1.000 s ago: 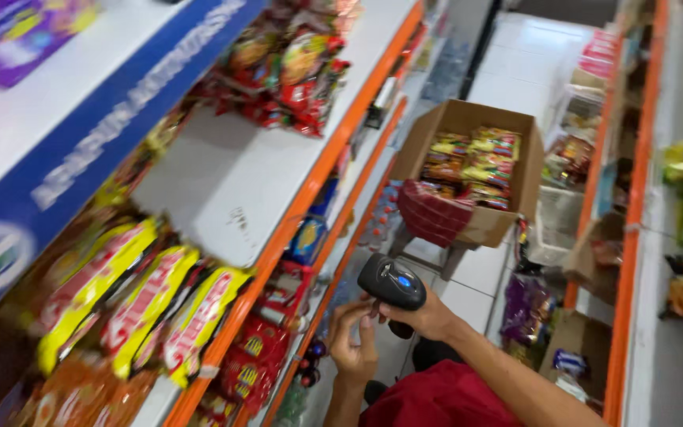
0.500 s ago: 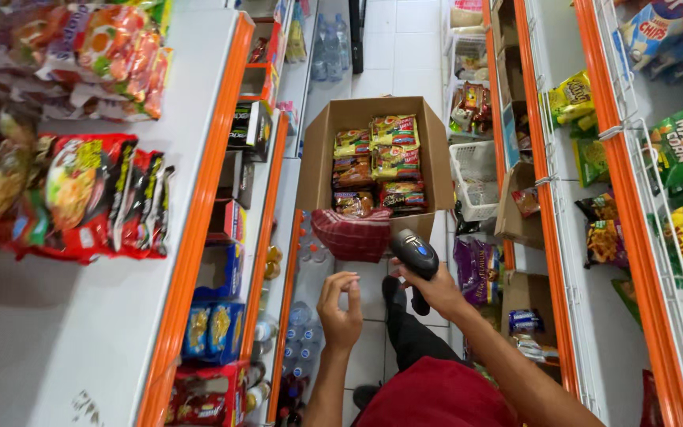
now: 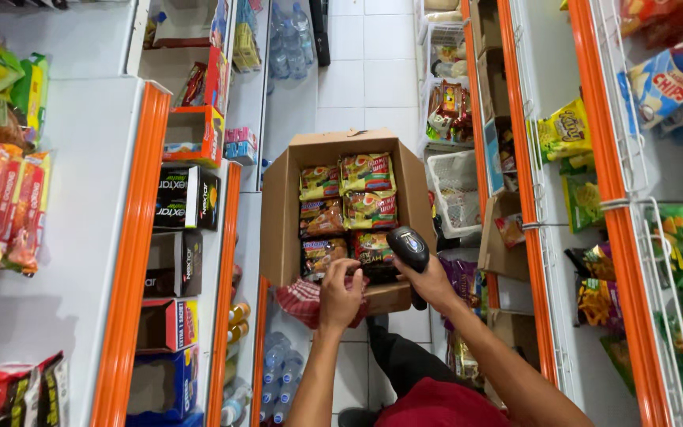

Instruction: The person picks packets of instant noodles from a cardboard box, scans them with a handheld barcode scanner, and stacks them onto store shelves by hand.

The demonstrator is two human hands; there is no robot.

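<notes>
Brown cardboard box [image 3: 282, 213] lies straight ahead of both hands in the head view, its long axis running away from the person. The left hand [image 3: 340, 296], fingers curled, touches a noodle packet [image 3: 324, 255] at the near edge. The right hand [image 3: 430, 283] grips a black scanner [image 3: 408, 247] over the near right corner.

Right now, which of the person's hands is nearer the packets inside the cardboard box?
Left. The left hand reaches the packets at the box's near edge; the right hand holds a black scanner beside them.
</notes>
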